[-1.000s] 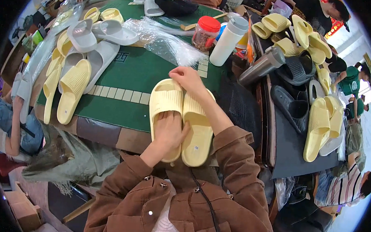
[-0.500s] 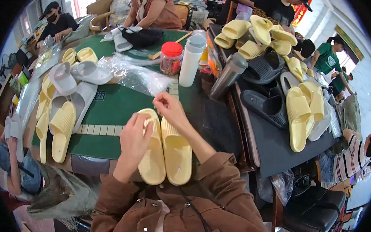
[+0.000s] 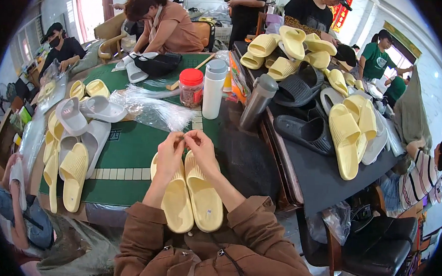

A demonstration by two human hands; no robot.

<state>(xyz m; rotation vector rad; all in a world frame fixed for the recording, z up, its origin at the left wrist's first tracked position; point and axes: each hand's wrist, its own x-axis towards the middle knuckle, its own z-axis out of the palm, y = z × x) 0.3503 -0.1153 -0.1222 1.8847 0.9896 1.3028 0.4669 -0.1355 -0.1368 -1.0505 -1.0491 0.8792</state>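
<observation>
A pair of pale yellow slide slippers (image 3: pixel 205 199) lies side by side at the near edge of the green-topped table (image 3: pixel 136 133), toes pointing away from me. Above their straps, my left hand (image 3: pixel 168 157) and my right hand (image 3: pixel 203 151) meet with thumbs and fingertips pinched together. Whatever is between the fingertips is too small to make out. Both wrists hang over the slippers and partly cover their toe ends. Just beyond my fingers, a spread of clear plastic strands (image 3: pixel 157 107) fans across the table.
Grey slippers (image 3: pixel 99 131) and yellow slippers (image 3: pixel 74 175) stand at left. A red-lidded jar (image 3: pixel 190 89), a white bottle (image 3: pixel 214 90) and a grey flask (image 3: pixel 259 102) rise ahead. More slippers (image 3: pixel 345 139) crowd the black table (image 3: pixel 323 188) at right, near a black chair (image 3: pixel 375 241). Several people work around.
My right hand has come down and in to meet my left, so their fingertips now touch. The left has turned inward toward it. The view has tilted up slightly.
</observation>
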